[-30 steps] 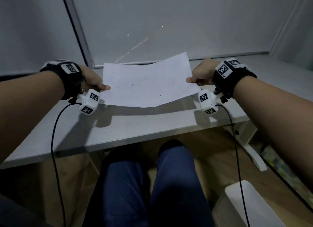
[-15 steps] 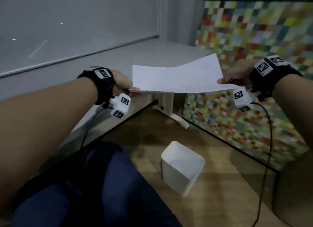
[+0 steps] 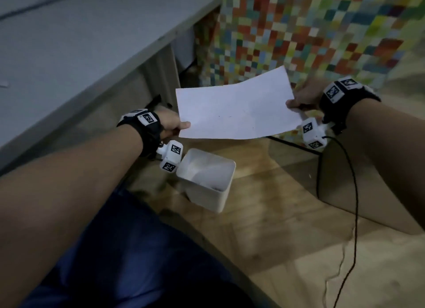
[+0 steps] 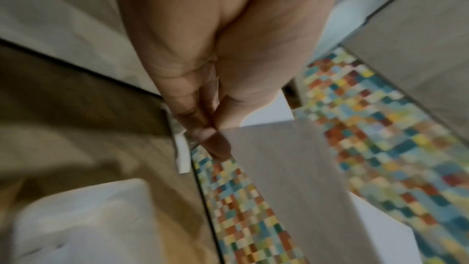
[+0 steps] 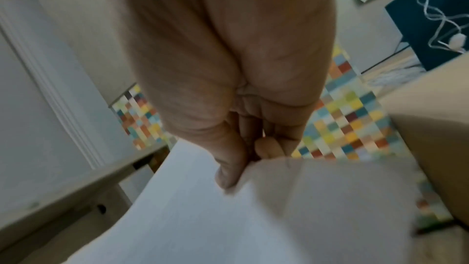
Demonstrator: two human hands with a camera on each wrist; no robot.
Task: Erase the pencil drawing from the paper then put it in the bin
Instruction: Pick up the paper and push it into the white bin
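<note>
A white sheet of paper (image 3: 236, 109) hangs in the air, held flat between both hands, with only a few faint specks on it. My left hand (image 3: 174, 124) pinches its left edge, thumb on top. My right hand (image 3: 299, 99) pinches its right edge. The left wrist view shows my left hand (image 4: 215, 138) on the paper's (image 4: 291, 178) corner. The right wrist view shows my right hand (image 5: 236, 170) pinching the sheet (image 5: 228, 218). A white square bin (image 3: 220, 192) stands open on the wooden floor, just below and nearer than the paper's left half.
The grey desk (image 3: 69, 43) lies to the upper left, its leg (image 3: 161, 77) behind the paper. A multicoloured checkered panel (image 3: 310, 31) fills the back right. A black cable (image 3: 351, 192) hangs from my right wrist. My blue-clad legs (image 3: 138, 261) fill the bottom left.
Both hands carried the paper off the desk and swung it right and down, over the floor. The bin now sits just beneath the sheet's left part.
</note>
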